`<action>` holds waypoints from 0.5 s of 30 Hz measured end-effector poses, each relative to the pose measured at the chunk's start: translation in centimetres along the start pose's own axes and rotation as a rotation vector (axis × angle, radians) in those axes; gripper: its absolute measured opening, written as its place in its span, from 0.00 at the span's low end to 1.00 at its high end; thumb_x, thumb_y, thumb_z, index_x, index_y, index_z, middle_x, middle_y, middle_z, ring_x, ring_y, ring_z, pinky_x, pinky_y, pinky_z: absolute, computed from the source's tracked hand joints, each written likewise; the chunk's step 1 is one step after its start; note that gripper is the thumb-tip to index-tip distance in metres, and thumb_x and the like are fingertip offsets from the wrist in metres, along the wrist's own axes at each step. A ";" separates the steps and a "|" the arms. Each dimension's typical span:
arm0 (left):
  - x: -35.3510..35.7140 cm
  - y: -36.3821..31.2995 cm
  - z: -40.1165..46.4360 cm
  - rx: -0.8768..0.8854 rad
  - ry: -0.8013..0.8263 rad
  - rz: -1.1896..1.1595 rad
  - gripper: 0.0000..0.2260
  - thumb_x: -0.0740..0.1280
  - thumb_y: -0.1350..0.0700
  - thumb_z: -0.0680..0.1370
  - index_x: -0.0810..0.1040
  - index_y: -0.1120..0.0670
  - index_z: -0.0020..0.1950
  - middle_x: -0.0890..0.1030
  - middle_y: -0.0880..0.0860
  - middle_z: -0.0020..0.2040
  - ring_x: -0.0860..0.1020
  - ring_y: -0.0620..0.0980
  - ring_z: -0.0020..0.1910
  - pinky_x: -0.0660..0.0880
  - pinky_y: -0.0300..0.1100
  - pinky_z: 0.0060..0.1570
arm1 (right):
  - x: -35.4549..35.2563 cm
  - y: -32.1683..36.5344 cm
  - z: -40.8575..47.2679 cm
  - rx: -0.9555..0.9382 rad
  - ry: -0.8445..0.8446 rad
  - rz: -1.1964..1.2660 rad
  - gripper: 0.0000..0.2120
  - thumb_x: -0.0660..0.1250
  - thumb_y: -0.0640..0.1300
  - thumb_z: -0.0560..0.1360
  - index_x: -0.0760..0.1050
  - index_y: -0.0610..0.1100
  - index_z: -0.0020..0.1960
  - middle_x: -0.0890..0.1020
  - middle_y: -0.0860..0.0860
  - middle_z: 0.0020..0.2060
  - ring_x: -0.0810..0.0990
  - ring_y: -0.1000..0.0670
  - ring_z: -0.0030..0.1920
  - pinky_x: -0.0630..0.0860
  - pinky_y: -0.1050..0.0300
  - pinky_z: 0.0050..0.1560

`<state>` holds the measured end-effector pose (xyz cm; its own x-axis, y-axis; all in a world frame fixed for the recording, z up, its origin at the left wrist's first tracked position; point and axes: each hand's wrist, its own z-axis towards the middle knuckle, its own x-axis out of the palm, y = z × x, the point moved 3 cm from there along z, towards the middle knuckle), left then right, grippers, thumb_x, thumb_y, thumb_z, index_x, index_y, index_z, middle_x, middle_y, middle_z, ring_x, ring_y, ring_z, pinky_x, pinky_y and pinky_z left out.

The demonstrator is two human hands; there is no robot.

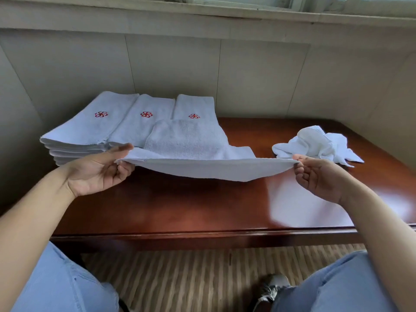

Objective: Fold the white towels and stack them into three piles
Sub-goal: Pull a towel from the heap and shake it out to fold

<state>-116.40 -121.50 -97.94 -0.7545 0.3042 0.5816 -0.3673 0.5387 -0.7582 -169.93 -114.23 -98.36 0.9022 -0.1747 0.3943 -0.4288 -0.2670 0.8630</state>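
A white towel (202, 154) is stretched between my hands above the dark wooden table (180, 208). My left hand (101, 172) pinches its near left corner and my right hand (315, 174) pinches its near right corner. The near edge sags in the air; the far part lies folded over on the table. Behind it stand three piles of folded white towels with red flower logos: a left pile (90, 124), a middle pile (141, 122) and a right pile (193, 109). A crumpled white towel (315, 143) lies at the right of the table.
A panelled wall (258, 75) closes off the back and both sides of the table, with a window ledge above. The table's front edge (202, 233) is close to my knees in blue jeans. Striped carpet and a shoe (270, 287) show below.
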 end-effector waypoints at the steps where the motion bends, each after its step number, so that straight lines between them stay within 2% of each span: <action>1: 0.0 0.0 0.0 -0.019 -0.003 0.014 0.22 0.85 0.60 0.65 0.84 0.51 0.56 0.73 0.50 0.46 0.71 0.42 0.37 0.76 0.32 0.37 | 0.0 0.1 0.1 -0.038 -0.011 0.009 0.08 0.61 0.36 0.81 0.77 0.43 0.56 0.78 0.49 0.36 0.79 0.55 0.33 0.81 0.62 0.37; 4: 0.0 0.1 0.0 -0.048 -0.025 0.077 0.22 0.84 0.61 0.66 0.84 0.52 0.57 0.70 0.50 0.43 0.70 0.42 0.35 0.76 0.33 0.33 | 0.4 0.5 0.1 -0.134 -0.030 0.037 0.08 0.61 0.37 0.81 0.78 0.42 0.56 0.79 0.49 0.36 0.80 0.55 0.33 0.81 0.62 0.38; 8: -0.1 0.4 0.8 -0.061 -0.163 0.087 0.08 0.75 0.58 0.75 0.85 0.58 0.53 0.68 0.50 0.40 0.68 0.41 0.30 0.73 0.31 0.27 | 1.2 1.0 0.1 -0.240 -0.046 0.090 0.08 0.61 0.37 0.82 0.78 0.42 0.56 0.77 0.50 0.34 0.77 0.56 0.31 0.79 0.65 0.37; 12: -0.3 0.9 1.8 -0.023 -0.336 0.150 0.09 0.73 0.56 0.74 0.82 0.59 0.51 0.67 0.49 0.36 0.65 0.40 0.25 0.68 0.30 0.22 | 2.3 1.1 0.2 -0.297 -0.043 0.110 0.08 0.61 0.37 0.82 0.78 0.43 0.56 0.76 0.51 0.33 0.75 0.57 0.30 0.77 0.66 0.34; 15: 0.0 1.0 2.1 -0.020 -0.368 0.179 0.10 0.74 0.54 0.73 0.81 0.57 0.50 0.67 0.48 0.34 0.64 0.40 0.24 0.66 0.29 0.20 | 2.8 1.2 0.3 -0.309 -0.046 0.173 0.08 0.62 0.37 0.82 0.77 0.43 0.58 0.75 0.52 0.33 0.74 0.57 0.30 0.77 0.66 0.35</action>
<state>-117.91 -122.60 -99.33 -0.9511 0.0948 0.2940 -0.2046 0.5195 -0.8296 -167.96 -115.32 -96.33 0.8114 -0.2370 0.5342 -0.5346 0.0686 0.8423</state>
